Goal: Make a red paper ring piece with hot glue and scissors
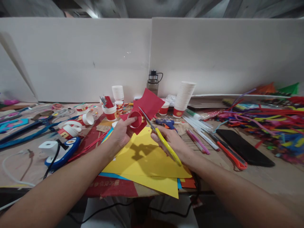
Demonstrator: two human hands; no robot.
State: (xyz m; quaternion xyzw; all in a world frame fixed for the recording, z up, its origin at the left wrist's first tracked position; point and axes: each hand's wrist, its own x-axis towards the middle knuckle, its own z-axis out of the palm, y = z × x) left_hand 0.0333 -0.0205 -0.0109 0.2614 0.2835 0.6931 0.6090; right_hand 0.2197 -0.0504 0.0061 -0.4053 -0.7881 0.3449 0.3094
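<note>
My left hand (123, 131) is closed around a sheet of red paper (150, 105) and a short round piece of paper cup (142, 119) that lies against it, with the thumb inside the ring. In my right hand (170, 138) is a pair of scissors with yellow handles (163, 141). Their blades point up and left, right beside the cup piece and over the red paper. Whether the blade tips touch the paper I cannot tell. Below both hands lie yellow paper sheets (152, 164), with the hands' shadow on them.
A stack of paper cups (185, 98) and a bottle (152, 84) stand behind. To the right are an orange utility knife (232, 155), a black phone (244, 147) and colourful pipe cleaners (261, 120). Cut cups (67, 131) and a blue-white power strip (65, 155) lie left.
</note>
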